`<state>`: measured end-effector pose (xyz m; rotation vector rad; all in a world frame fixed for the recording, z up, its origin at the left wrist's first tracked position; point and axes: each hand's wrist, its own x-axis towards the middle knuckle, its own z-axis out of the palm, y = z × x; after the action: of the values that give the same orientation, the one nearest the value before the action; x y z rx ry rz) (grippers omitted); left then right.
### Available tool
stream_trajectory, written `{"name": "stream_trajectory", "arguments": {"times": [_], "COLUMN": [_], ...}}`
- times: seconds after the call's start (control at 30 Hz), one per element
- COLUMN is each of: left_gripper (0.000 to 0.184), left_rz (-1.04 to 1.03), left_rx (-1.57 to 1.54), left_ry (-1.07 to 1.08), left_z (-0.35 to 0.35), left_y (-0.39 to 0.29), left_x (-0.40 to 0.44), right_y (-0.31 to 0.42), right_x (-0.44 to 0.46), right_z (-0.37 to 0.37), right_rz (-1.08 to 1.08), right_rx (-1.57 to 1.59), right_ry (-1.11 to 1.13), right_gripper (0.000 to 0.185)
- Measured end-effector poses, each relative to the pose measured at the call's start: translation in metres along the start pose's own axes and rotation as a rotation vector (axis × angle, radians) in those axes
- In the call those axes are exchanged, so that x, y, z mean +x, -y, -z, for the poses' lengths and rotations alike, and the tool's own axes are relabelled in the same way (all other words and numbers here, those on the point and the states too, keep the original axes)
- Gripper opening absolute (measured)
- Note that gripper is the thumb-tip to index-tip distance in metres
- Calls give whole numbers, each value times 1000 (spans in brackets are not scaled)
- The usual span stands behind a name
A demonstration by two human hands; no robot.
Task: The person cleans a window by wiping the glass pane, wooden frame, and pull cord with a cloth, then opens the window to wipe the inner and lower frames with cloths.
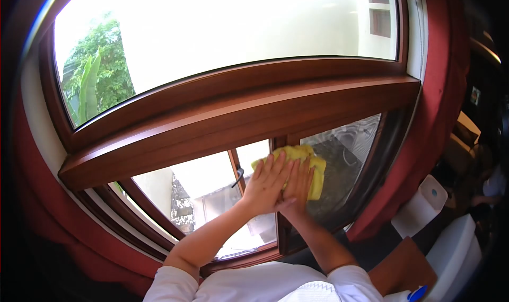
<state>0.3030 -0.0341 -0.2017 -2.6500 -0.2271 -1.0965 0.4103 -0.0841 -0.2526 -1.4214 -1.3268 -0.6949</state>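
A crumpled yellow cloth is in front of the lower window, around its middle post. My left hand presses on the cloth's left part with its fingers pointing up, and my right hand holds the cloth right beside it. The two hands touch and overlap near the thumbs, with their backs toward me. Their palms and part of the cloth are hidden. To the left of my hands a dark window handle sits on the sash.
A thick brown wooden crossbar runs above my hands, with a large upper pane over it. Red curtains hang at both sides. A dark mesh screen is on the right. A white chair-like object stands at the lower right.
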Motion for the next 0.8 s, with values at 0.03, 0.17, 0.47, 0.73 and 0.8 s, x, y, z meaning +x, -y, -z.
{"name": "stream_trajectory", "arguments": {"times": [0.03,0.17,0.47,0.73,0.8], "left_gripper": [85,91,104,97,95], "left_rz": [23,-43,21,-39,-36], "left_rx": [23,467,314,329,337], "left_ry": [-27,-202,-70,-256,-275], "left_z": [7,24,-27,-13,-21], "left_y": [1,6,2,-16,-23], "left_x": [9,32,-6,43,51], "right_y": [4,15,-13,-21,-31], "right_x": [14,52,11,68,72], "right_z": [7,22,3,52,59], "right_rz": [16,69,106,223,211], "right_rx": [-15,-44,-46,-49,-11], "right_ry": [6,17,34,29,25], "right_gripper": [65,64,58,51,51]}}
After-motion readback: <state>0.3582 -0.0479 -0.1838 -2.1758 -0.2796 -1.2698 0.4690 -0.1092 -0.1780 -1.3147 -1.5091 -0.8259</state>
